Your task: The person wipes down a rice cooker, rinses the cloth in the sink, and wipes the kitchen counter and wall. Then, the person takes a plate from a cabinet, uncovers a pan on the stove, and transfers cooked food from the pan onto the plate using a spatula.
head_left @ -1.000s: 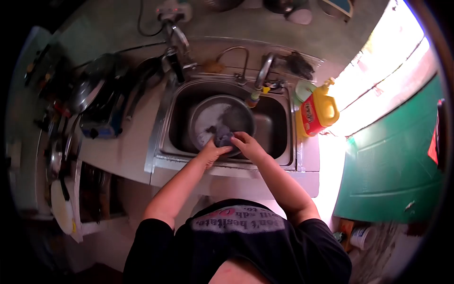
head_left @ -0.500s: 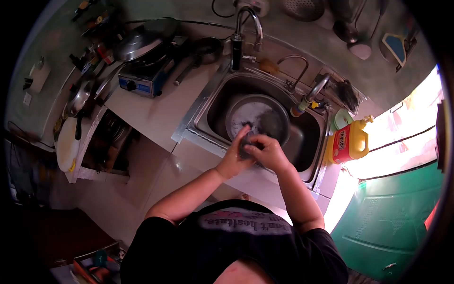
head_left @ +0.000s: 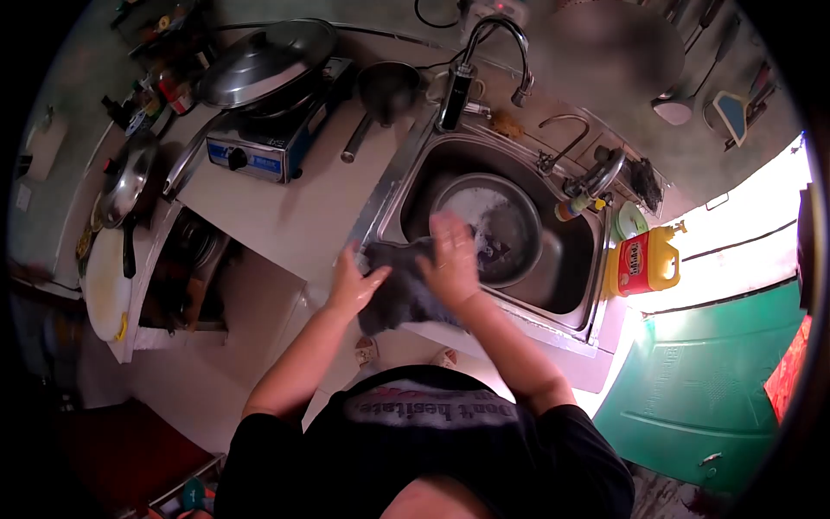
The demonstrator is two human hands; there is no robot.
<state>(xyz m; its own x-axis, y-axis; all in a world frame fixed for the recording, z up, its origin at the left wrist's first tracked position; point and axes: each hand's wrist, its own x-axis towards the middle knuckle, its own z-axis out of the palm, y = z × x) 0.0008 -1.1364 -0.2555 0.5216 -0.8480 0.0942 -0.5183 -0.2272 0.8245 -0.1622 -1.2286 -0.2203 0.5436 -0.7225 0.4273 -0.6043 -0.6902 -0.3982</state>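
Observation:
A dark grey cloth [head_left: 399, 290] hangs spread out between my hands, over the front edge of the counter and sink. My left hand [head_left: 353, 284] grips its left side, with the thumb across the fabric. At the cloth's right side is my right hand [head_left: 451, 261], slightly blurred, its fingers stretched out and apart against the fabric. Just beyond it, a round metal basin [head_left: 525, 246] stands in the sink [head_left: 562, 303], holding sudsy water and something dark.
Left of the sink are a small dark pan [head_left: 387, 91] and a gas stove [head_left: 251, 156] with a lidded wok. Faucets [head_left: 456, 91] rise behind the sink. A yellow jug [head_left: 644, 264] stands at its right, near a green panel [head_left: 700, 381].
The cloth was bunched between both hands and is now spread open. My hands have moved apart and left of the basin. The view has turned toward the stove.

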